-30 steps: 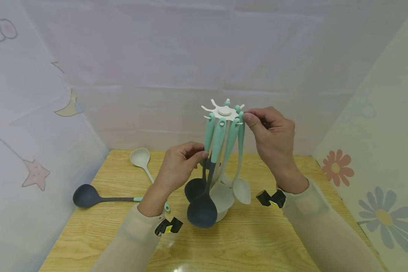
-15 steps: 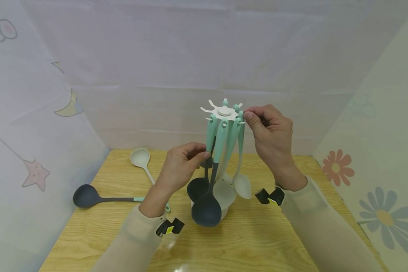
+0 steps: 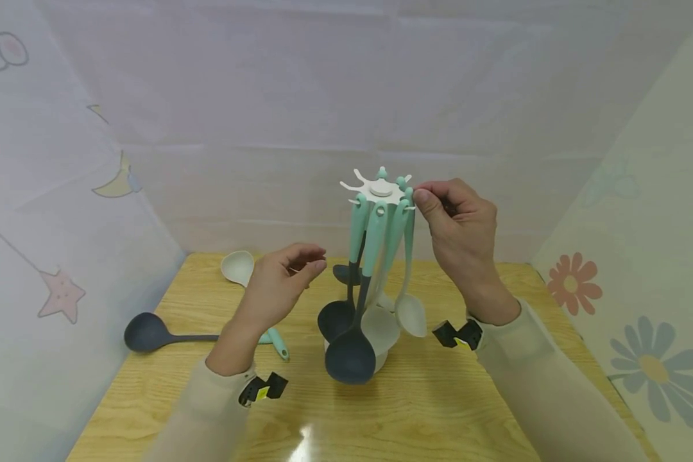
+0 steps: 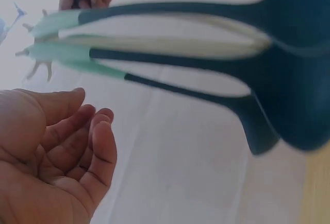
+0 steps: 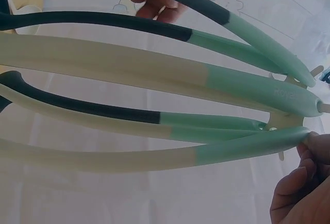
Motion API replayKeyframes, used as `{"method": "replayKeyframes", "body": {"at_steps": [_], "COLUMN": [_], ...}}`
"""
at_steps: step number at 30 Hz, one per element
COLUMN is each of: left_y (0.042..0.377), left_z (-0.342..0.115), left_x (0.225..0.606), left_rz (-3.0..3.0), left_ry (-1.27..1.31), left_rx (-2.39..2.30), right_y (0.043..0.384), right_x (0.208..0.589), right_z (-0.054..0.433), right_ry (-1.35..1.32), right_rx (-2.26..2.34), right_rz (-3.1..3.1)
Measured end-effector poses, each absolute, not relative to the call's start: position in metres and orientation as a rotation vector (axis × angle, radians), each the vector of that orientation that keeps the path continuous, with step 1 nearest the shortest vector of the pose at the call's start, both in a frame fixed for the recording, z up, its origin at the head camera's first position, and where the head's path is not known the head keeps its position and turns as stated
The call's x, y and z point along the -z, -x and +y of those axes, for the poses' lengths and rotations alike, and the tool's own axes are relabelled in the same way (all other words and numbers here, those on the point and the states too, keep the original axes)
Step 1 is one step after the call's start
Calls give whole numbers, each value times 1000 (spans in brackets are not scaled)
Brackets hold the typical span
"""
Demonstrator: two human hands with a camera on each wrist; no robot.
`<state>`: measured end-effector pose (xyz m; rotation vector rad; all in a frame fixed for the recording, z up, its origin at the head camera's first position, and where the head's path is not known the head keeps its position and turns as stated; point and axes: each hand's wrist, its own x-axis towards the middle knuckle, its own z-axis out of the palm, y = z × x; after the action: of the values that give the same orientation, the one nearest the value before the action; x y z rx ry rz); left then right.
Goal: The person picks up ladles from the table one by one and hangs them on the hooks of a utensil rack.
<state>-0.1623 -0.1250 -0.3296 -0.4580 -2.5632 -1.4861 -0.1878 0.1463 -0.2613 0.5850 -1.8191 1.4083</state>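
A white rotating utensil rack [image 3: 381, 188] stands in the middle of the table, its hooks hung with mint-handled kitchen utensils. Two dark ladles [image 3: 350, 357] hang at its front left, with a cream ladle [image 3: 380, 328] beside them. My right hand [image 3: 463, 221] pinches the top end of a cream spoon's [image 3: 411, 316] mint handle at the rack's right edge. Apart from the rack on its left, my left hand [image 3: 280, 282] holds nothing. Its fingers are loosely bent, as the left wrist view shows [image 4: 67, 157]. The rack's stem is mostly hidden behind the utensils.
Left of the rack, another dark ladle [image 3: 147, 332] and a cream ladle [image 3: 238, 266] lie on the wooden table [image 3: 439, 410], their handles crossing near my left wrist. White printed sheets [image 3: 265, 115] stand around the back and sides.
My left hand has let go of the dark ladle hanging at the rack's left and moved away leftward. The rack turned slightly, its front ladles shifting right. My right hand stays at the spoon handle.
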Motion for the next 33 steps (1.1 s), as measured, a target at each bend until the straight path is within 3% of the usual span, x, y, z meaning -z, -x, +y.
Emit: {"method": "replayKeyframes", "body": {"at_steps": [16, 23, 33], "left_y": [170, 190, 215], "left_z": [-212, -227, -223], "left_x": [395, 435, 472], "left_rz": [-3049, -3102, -3164], "left_ry": [212, 183, 342], "left_rx": [844, 702, 499], "right_y": [189, 190, 189], "right_x": [264, 264, 263], "right_z": [148, 149, 147], "right_ry": [-636, -653, -591], "right_rx": [-1426, -1413, -1431], "right_rz": [-1798, -1802, -1820]}}
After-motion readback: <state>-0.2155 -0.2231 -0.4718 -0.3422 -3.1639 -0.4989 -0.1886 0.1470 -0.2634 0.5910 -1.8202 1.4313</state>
